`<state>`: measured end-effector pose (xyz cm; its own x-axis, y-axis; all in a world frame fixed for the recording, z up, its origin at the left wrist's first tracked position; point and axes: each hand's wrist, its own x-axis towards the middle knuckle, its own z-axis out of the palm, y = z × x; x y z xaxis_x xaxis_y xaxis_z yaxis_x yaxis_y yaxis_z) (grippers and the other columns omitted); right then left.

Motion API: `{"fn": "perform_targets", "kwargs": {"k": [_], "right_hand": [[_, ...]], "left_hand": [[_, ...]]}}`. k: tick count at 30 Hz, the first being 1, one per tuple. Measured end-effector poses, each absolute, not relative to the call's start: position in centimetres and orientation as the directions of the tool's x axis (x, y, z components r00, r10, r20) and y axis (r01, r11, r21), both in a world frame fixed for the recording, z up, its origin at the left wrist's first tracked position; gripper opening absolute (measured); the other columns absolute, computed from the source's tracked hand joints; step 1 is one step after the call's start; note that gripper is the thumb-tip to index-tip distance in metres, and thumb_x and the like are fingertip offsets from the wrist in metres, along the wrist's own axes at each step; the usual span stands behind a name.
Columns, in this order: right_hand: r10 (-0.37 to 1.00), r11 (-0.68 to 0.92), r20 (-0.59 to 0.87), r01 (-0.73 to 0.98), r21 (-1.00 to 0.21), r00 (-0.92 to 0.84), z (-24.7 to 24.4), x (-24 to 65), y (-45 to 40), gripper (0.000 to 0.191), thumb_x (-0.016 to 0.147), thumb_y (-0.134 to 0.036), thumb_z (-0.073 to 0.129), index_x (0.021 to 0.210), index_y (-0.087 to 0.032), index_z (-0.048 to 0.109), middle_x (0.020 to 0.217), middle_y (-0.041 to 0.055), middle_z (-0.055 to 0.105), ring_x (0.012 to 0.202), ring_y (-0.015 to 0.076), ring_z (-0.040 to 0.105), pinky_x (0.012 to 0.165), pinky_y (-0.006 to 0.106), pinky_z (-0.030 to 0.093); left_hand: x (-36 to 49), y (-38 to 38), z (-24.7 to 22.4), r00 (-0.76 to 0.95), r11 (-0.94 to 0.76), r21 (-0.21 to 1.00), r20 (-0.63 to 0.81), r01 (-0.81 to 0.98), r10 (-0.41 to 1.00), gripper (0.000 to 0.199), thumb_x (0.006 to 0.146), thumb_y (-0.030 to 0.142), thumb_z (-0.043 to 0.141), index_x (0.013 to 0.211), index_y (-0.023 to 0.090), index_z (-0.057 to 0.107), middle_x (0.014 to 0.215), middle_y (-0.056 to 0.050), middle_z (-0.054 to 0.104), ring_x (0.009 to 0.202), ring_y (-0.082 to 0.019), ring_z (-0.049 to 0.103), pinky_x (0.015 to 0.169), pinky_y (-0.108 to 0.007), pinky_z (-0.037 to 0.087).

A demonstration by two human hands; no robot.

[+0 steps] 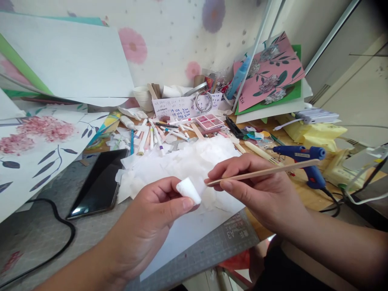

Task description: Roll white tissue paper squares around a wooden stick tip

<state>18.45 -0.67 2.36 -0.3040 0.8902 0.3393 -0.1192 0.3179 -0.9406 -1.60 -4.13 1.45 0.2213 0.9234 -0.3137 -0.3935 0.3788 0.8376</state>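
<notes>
Far left: white paper sheet with pink painted blossoms and dark leaves (51, 139). Right of it, black glossy smartphone (98, 182) lies flat on the grey cutting mat (209, 258). Left hand (151, 214): thumb and fingers closed on a small white soft-looking piece (189, 190), held above the near part of the mat and paper. Far of the hands, a heap of thin white sheets (182, 157). Right hand (254, 190): fingers pinched round a flat pale wooden stick (266, 171), its tip near the white piece, apart from it. Right: blue glue gun (312, 161) on the wooden desk (298, 194).
</notes>
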Motion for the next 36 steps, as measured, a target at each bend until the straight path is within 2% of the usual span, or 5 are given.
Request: {"fn": "perform_targets", "kwargs": {"k": [13, 20, 23, 29, 36], "right_hand": [[0.936, 0.242, 0.240, -0.027, -0.970, -0.257, 2.1, 18.3, 0.2, 0.013, 0.078, -0.015, 0.070, 0.071, -0.020, 0.061, 0.083, 0.0018, 0.073, 0.073, 0.0126, 0.071, 0.068, 0.025, 0.058], [0.962, 0.248, 0.235, 0.092, -0.964, -0.137, 1.6, 19.0, 2.0, 0.010, 0.077, -0.022, 0.070, 0.073, -0.020, 0.062, 0.085, 0.0050, 0.073, 0.077, 0.0189, 0.072, 0.066, 0.032, 0.056], [0.932, 0.363, 0.350, 0.226, -0.904, -0.096, 1.5, 19.9, 3.0, 0.011, 0.080, -0.022, 0.067, 0.071, -0.020, 0.060, 0.087, 0.0070, 0.072, 0.081, 0.0231, 0.072, 0.069, 0.038, 0.056], [0.782, 0.578, 0.621, 0.436, -0.690, -0.054, 2.2, 21.1, 3.5, 0.012, 0.079, -0.017, 0.070, 0.071, -0.021, 0.062, 0.102, 0.0090, 0.065, 0.105, 0.0270, 0.062, 0.098, 0.048, 0.044], [0.785, 0.515, 0.465, 0.014, -0.857, -0.409, 3.8, 19.3, -0.8, 0.009, 0.087, -0.014, 0.068, 0.086, -0.022, 0.064, 0.090, 0.0037, 0.073, 0.080, 0.0160, 0.071, 0.070, 0.028, 0.055]], "left_hand": [[-1.9, -4.3, 1.8, 0.244, 0.359, 0.847, -0.281, -0.391, 0.928, 0.037, 0.063, 0.023, 0.087, 0.099, 0.027, 0.081, 0.113, -0.002, 0.075, 0.099, -0.022, 0.063, 0.087, -0.029, 0.047], [-2.9, -4.4, 1.4, 0.227, 0.375, 0.871, -0.315, -0.318, 0.922, 0.029, 0.066, 0.031, 0.086, 0.095, 0.030, 0.081, 0.099, -0.002, 0.076, 0.101, -0.025, 0.061, 0.088, -0.032, 0.046], [-2.7, -4.3, 1.5, 0.193, 0.342, 0.887, -0.293, -0.310, 0.936, 0.024, 0.066, 0.031, 0.085, 0.090, 0.027, 0.081, 0.094, -0.002, 0.076, 0.097, -0.023, 0.061, 0.087, -0.031, 0.046], [-1.8, -3.9, 1.5, 0.150, 0.322, 0.878, -0.286, -0.354, 0.946, 0.005, 0.072, 0.023, 0.080, 0.073, 0.020, 0.076, 0.077, -0.001, 0.071, 0.082, -0.018, 0.060, 0.084, -0.030, 0.047], [-1.5, -4.0, 1.6, 0.139, 0.354, 0.871, -0.326, -0.341, 0.935, 0.011, 0.074, 0.024, 0.080, 0.068, 0.017, 0.074, 0.069, -0.001, 0.068, 0.074, -0.016, 0.057, 0.076, -0.027, 0.046]]}}
